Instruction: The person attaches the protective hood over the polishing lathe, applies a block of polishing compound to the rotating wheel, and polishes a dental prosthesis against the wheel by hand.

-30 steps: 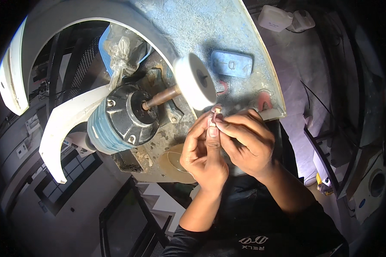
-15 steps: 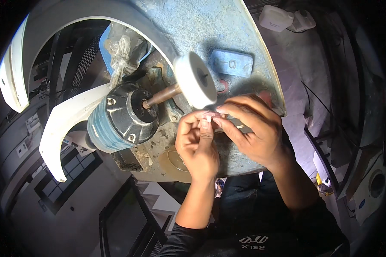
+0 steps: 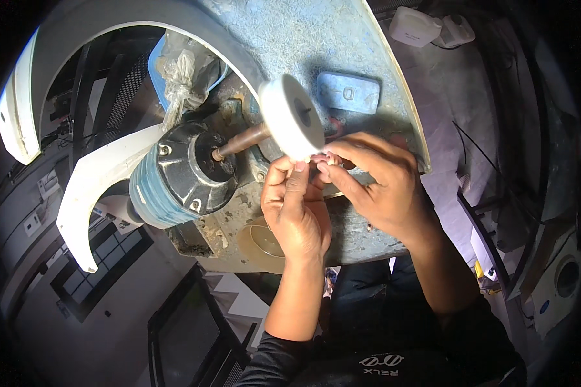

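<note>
A white round wheel (image 3: 279, 121) sits on the rusty shaft (image 3: 242, 142) of a blue and black motor (image 3: 174, 177). At the wheel's lower edge, my left hand (image 3: 298, 209) pinches a small pink-and-white piece (image 3: 317, 158) between thumb and fingers. My right hand (image 3: 384, 184) closes thumb and forefinger on the piece's other end. Fingers cover most of it, so its full shape is hidden. The piece is at or very near the wheel rim; I cannot tell whether they touch.
A curved white guard (image 3: 77, 187) arcs around the motor's left side. Beyond the wheel, a blue rectangular block (image 3: 348, 93) lies on the dusty blue worktop (image 3: 290, 39). A tied plastic bag (image 3: 184, 77) is behind the motor, and a brownish round dish (image 3: 261, 242) stands near the front edge.
Both hands have moved slightly up toward the wheel, bringing the small pink-and-white piece to its lower edge. The grip of both hands on it continues.
</note>
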